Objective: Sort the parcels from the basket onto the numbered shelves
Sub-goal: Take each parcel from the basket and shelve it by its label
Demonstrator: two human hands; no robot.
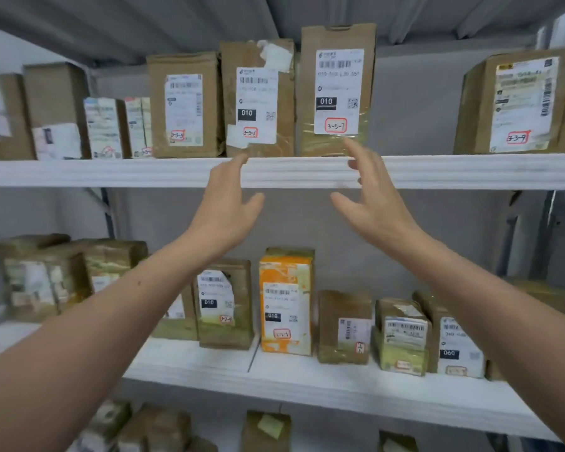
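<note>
Grey wall panels back a white shelving unit whose upper white shelf [111, 172] carries a row of brown cardboard parcels with white labels and red-boxed codes. Both hands are raised to its front lip and hold nothing. The left hand [229, 203] has its fingers loosely spread just below the brown taped parcel marked 3-3-6 [258, 99]. The right hand [369, 197] is spread wide, fingertips in front of the foot of the tall brown cardboard parcel marked 3-3-7 [336, 89]; whether they touch it I cannot tell. The basket is out of view.

This looks like the settling of 3-3-7 into its slot. To do it well, flat fingers should nudge the base back rather than the top, since the box stands tall and could tip. Keep it upright, label outward, snug beside 3-3-6. The bare stretch between it and the brown box marked 3-3-9 [516, 102] should be left free, probably for 3-3-8. Below, the lower white shelf [307, 383] holds more parcels, an orange carton [286, 301] among them.
</note>
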